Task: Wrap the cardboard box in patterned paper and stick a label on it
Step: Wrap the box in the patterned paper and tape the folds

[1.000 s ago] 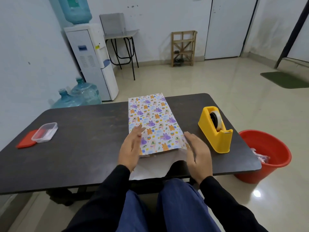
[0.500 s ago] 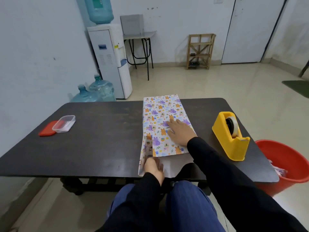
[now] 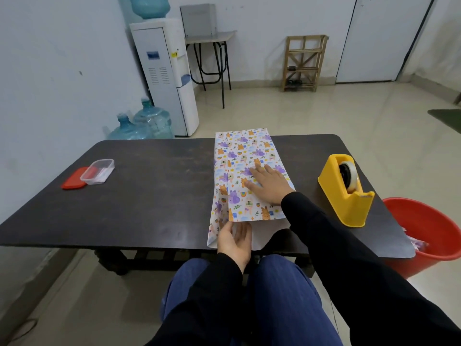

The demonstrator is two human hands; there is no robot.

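We see the patterned paper (image 3: pixel 240 156) lying lengthwise mid-table, folded over into a long flat parcel. The cardboard box itself is not visible, and we judge it sits under the wrap. Right hand (image 3: pixel 270 186) lies flat on top of the paper, fingers spread wide, pressing it down. Left hand (image 3: pixel 234 239) is at the near-left corner, fingers fairly straight on the white underside of the near flap, thumb by the folded left edge. It grips nothing that we can make out.

Change: a second ago both hands sat side by side at the near end. Since then the right went further up onto the top face and the left dropped back to the near edge, where it was half a second ago too. We read that as the long seam being held while the near end fold starts.

Tape dispenser (image 3: pixel 346 189) stands untouched on the right of the table (image 3: pixel 149 196), well apart from the paper, so nothing is taped yet. No label in view. Clear tub (image 3: pixel 98 171) with red lid (image 3: pixel 73 181) sits far left, red bucket (image 3: pixel 429 233) on the floor at right
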